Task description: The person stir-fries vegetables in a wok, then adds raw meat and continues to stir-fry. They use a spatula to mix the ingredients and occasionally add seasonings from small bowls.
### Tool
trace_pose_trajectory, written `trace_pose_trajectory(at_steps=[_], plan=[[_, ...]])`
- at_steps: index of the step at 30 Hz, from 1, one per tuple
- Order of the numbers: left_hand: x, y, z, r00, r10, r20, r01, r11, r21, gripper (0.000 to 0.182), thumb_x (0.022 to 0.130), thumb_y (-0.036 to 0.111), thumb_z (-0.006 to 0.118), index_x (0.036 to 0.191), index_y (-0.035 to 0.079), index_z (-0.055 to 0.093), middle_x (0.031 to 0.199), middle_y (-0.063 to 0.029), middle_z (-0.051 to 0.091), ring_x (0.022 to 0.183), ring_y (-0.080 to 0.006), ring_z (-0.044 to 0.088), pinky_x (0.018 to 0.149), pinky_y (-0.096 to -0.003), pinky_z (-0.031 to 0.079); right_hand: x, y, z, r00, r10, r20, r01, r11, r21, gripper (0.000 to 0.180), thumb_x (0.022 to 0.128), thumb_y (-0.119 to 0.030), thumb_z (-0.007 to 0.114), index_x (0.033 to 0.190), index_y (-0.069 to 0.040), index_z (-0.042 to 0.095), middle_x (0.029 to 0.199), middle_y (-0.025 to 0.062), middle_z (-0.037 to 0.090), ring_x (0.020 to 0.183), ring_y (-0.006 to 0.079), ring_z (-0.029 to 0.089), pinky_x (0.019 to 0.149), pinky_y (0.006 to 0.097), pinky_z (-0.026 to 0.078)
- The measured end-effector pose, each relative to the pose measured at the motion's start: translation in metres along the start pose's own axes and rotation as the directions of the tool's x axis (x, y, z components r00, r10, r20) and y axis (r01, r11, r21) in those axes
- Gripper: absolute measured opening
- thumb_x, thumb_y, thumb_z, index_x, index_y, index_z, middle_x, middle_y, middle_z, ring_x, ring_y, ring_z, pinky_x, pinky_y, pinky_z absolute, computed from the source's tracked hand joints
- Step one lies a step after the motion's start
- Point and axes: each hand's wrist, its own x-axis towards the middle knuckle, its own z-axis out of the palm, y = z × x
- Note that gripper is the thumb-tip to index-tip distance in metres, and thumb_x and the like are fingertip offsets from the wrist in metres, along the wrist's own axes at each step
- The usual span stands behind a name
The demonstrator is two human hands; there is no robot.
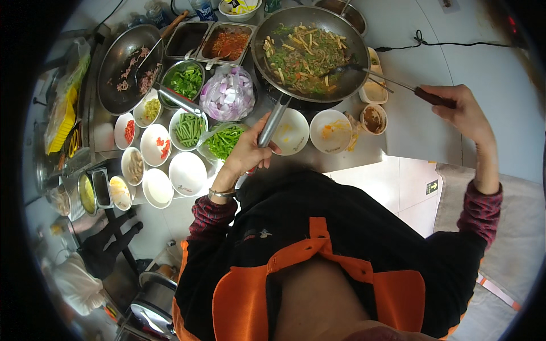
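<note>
My left hand [249, 151] is closed around the metal handle [275, 120] of a large wok [259, 55] at the top centre. Noodle-like strands, green pieces and pale yellow strips [305, 53] lie in that wok. In my right hand [456, 106] is the dark handle of a metal spatula [394, 81], whose blade rests among the food at the wok's right side. Below the wok stand two white bowls, one with small yellow bits [290, 132], the other with orange-yellow shreds [331, 131]. A cup of brown paste [374, 119] is beside them.
A second wok [115, 64] with pinkish meat and a ladle stands left. Between the woks are square metal pans, one with red sauce [226, 42], and bagged cut onion [228, 93]. Several ingredient bowls, including green beans [189, 129], crowd the counter. A person [81, 273] is at lower left.
</note>
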Motion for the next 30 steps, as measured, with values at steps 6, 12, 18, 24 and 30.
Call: trace_pose_trajectory(at_steps=[6,12,18,24,30], plan=[[-0.001,0.002,0.001,1.000,-0.018,0.003,0.018,1.000,-0.008,0.094,0.075,-0.013,0.053,0.158,0.013,0.018,0.087,-0.0158,0.069,0.052,-0.0134,0.060,0.048,-0.0234,0.048,0.030,0.009,0.046,0.979,0.008,0.203,-0.034,0.992,0.124,0.042,0.081,0.005,0.062,0.123,0.000,0.067,0.083,0.0035,0.069,0.065,0.0074,0.054,0.057,0.0255,0.045],[0.000,0.001,0.001,1.000,-0.014,0.006,0.014,1.000,-0.002,0.094,0.074,-0.009,0.051,0.158,0.014,0.017,0.086,-0.0130,0.070,0.051,-0.0132,0.059,0.046,-0.0233,0.046,0.093,0.001,0.139,0.997,-0.007,-0.071,0.038,0.889,0.456,0.041,0.085,0.000,0.065,0.125,-0.002,0.065,0.084,0.0024,0.068,0.067,0.0077,0.053,0.061,0.0244,0.047],[0.000,0.002,0.003,0.999,-0.037,-0.017,0.036,0.999,-0.006,0.095,0.074,-0.010,0.052,0.159,0.014,0.016,0.086,-0.0129,0.070,0.051,-0.0134,0.059,0.046,-0.0242,0.046,0.072,-0.034,0.074,0.757,-0.654,-0.006,0.506,0.591,-0.628,0.039,0.080,-0.001,0.067,0.115,-0.015,0.072,0.075,0.0082,0.065,0.063,0.0207,0.063,0.056,0.0317,0.049],[-0.001,0.007,0.003,1.000,-0.027,-0.010,0.027,1.000,0.015,0.095,0.073,-0.012,0.051,0.159,0.013,0.016,0.085,-0.0136,0.069,0.050,-0.0134,0.058,0.046,-0.0252,0.047,0.130,-0.093,0.118,0.745,-0.641,0.185,0.373,0.170,-0.912,0.020,0.076,-0.006,0.067,0.095,-0.010,0.070,0.077,0.0085,0.065,0.070,0.0244,0.068,0.056,0.0376,0.052],[0.000,0.007,0.005,1.000,0.010,-0.010,-0.010,1.000,0.024,0.092,0.074,-0.010,0.051,0.158,0.010,0.018,0.082,-0.0123,0.069,0.048,-0.0118,0.056,0.044,-0.0236,0.045,0.159,-0.063,0.073,0.832,-0.543,-0.109,0.241,0.531,-0.812,0.016,0.076,-0.005,0.066,0.091,-0.005,0.070,0.077,0.0145,0.067,0.072,0.0250,0.069,0.058,0.0386,0.053]])
